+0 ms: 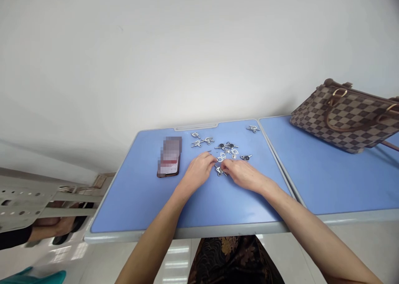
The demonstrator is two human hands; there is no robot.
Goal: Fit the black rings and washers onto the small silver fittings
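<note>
My left hand (199,167) is closed in a pinch, with its fingertips at a tiny dark piece too small to name. Opposite it, my right hand (241,174) is also closed, its fingertips at a small silver metal fitting (219,172) low over the blue table. Just beyond the fingers lie flat silver plates (222,155) with holes. Fittings with round black parts (231,145) are beside them, and another black-centred fitting (246,157) lies to the right. Several silver fittings (208,140) form a loose group behind my left hand.
A phone (169,157) lies on the left of the blue table (137,205). One more silver fitting (253,128) is near the back right edge. A checkered handbag (349,118) stands on the adjoining table (327,180). Another person's leg (46,230) shows at lower left.
</note>
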